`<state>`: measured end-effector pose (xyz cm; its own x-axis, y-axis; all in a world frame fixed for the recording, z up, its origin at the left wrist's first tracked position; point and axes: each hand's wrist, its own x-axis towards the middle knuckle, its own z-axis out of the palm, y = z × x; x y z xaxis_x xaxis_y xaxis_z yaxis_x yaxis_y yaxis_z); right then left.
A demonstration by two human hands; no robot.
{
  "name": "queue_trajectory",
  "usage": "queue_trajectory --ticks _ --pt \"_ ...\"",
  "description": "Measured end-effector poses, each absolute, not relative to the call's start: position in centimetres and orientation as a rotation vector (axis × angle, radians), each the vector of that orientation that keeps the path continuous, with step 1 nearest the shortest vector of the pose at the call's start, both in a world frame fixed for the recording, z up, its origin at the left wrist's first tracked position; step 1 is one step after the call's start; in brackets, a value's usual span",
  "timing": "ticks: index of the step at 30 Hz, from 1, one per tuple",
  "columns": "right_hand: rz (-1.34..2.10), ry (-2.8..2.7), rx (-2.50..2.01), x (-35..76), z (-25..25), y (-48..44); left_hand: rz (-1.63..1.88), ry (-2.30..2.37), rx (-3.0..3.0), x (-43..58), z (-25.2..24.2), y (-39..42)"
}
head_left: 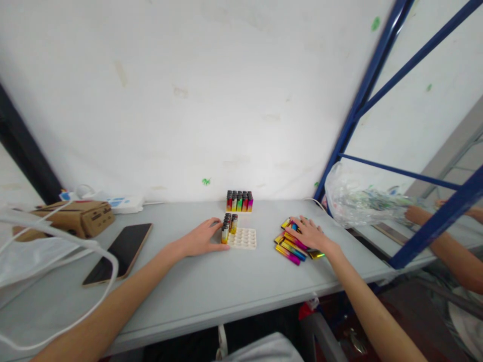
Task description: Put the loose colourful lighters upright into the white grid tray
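At nine o'clock of the round-welled white tray [246, 240], the left hand [202, 238] curves wide, its grip unclear. Smooth upright lighters [225, 235] stand in the left wells; a tight lighter block [239, 202] sits at twelve. At three, the right hand [311, 235] splays over glossy loose lighters [289, 254]; I cannot tell its hold.

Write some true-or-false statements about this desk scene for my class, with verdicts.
1. The right hand is at the colourful pile. True.
2. The left hand is on the phone. False: the left hand is at the white tray; the phone lies apart.
3. Every tray hole is filled. False: most are unfilled.
4. Upright lighters stand behind the tray, near the wall. True.
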<state>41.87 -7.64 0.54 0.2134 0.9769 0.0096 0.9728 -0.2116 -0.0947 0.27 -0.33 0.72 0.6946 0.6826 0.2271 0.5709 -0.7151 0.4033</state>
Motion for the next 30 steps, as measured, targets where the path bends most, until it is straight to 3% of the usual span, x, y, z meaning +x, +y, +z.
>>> queue_trajectory --ticks 30 --pt "0.08 -2.182 -2.105 36.5 -0.3 -4.1 0.47 1.018 2.626 0.4 0.6 -0.3"
